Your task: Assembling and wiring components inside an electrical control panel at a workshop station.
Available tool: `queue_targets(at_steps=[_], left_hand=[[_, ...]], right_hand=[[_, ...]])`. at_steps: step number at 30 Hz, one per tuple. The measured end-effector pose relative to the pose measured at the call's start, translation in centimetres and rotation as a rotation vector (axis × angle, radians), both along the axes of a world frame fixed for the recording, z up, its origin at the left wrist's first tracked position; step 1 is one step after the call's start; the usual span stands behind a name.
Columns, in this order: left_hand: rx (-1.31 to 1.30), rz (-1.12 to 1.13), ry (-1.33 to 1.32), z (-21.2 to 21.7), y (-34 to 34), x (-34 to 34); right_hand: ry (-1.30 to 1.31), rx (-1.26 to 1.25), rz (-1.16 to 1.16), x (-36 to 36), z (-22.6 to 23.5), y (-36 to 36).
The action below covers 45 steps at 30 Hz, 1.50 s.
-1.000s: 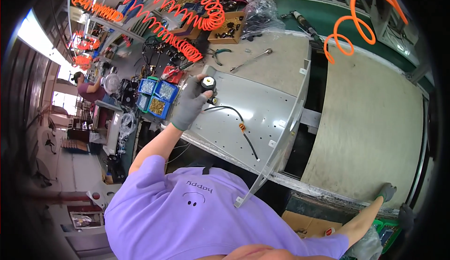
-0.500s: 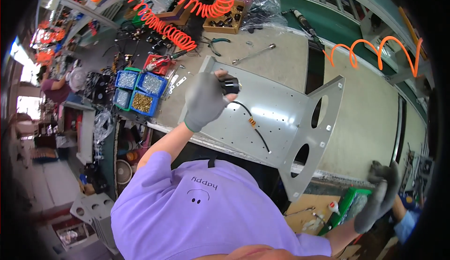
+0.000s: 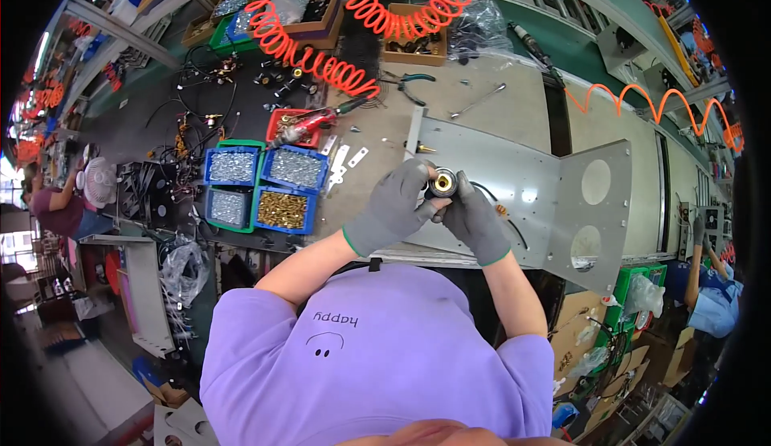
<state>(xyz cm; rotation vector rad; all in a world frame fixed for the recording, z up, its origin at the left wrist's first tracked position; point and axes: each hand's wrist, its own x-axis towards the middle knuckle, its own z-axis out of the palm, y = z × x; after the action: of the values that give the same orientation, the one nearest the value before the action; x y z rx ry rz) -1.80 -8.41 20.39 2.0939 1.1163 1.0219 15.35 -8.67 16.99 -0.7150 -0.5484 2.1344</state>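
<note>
A black round fitting (image 3: 444, 183) with a brass-coloured centre is held up over the near left part of a grey sheet-metal chassis (image 3: 522, 169). My left hand (image 3: 393, 209), in a grey glove, pinches it from the left. My right hand (image 3: 475, 217), gloved alike, closes on it from the right, with fingertips at its rim. Close beyond the fingers lies a small brass and black part (image 3: 421, 148). A black cable (image 3: 514, 228) with a copper-coloured coil rests on the chassis, partly hidden by my right hand. The chassis has an upright side plate (image 3: 590, 213) with two round holes.
Blue bins of screws (image 3: 283, 208) stand left of my hands, beside flat metal strips (image 3: 344, 159) and a red power screwdriver (image 3: 309, 124). Beyond the chassis lie pliers (image 3: 414, 88) and a wrench (image 3: 479, 100). Orange coiled hoses (image 3: 337, 72) hang overhead. A co-worker (image 3: 707, 281) is at far right.
My right hand has come in from the far right and taken hold of the black fitting with my left hand. The view has shifted, and the fitting now shows its brass-coloured centre.
</note>
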Motion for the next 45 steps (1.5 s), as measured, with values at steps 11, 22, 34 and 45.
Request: queue_targets(at_steps=[11, 22, 34, 45], left_hand=[[-0.219, 0.111, -0.236, -1.8, 0.9, -1.9], [-0.74, 0.195, -0.688, -5.6, 1.5, 0.7], [-0.648, 0.269, -0.559, -7.6, 1.8, 0.9], [-0.648, 0.281, -0.461, -8.1, 3.3, -0.7]], right_hand=[[-0.522, 0.467, -0.39, -3.4, -1.0, 0.6], [-0.908, 0.568, -0.278, -1.6, -1.3, 1.7], [-0.939, 0.953, -0.431, -1.7, -3.0, 1.0], [-1.018, 0.498, -0.32, -1.6, -2.9, 3.4]])
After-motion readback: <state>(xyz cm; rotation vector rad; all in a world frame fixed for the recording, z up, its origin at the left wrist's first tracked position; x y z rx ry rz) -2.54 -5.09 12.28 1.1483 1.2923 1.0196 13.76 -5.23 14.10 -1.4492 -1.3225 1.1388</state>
